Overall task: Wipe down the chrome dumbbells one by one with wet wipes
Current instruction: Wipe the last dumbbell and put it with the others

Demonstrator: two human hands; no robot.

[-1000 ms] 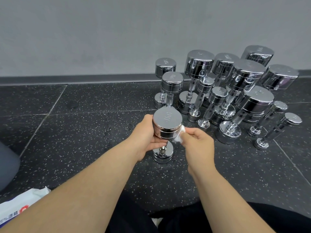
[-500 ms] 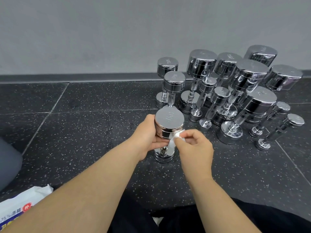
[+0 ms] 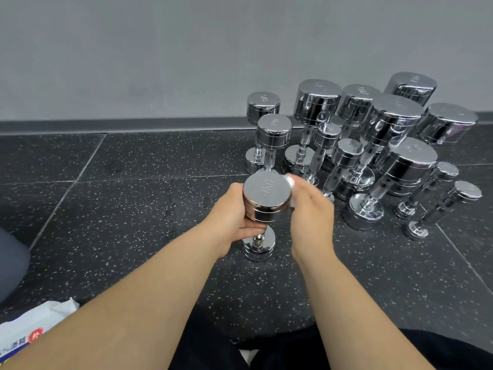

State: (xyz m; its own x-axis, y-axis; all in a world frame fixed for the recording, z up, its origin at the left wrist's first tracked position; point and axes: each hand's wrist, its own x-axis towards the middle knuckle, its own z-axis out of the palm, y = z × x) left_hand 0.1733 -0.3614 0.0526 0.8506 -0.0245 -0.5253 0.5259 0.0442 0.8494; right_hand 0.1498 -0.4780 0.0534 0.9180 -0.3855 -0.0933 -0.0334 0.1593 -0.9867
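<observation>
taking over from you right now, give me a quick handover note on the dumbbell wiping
Left hand: grips the upright dumbbell just under its top head; lower head on the floor.
Right hand: holds a wet wipe at the top head's side, blurred.
Other dumbbells stand clustered by the wall; wipe pack at lower left.
Done: cannot tell which are wiped.
To do: finish this one, then the rest.

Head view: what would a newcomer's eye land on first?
The upright dumbbell at centre, gripped by the left hand while the blurred right hand holds a wet wipe against its top head. Next, the cluster of chrome dumbbells standing on the dark floor, right, near the wall.
</observation>
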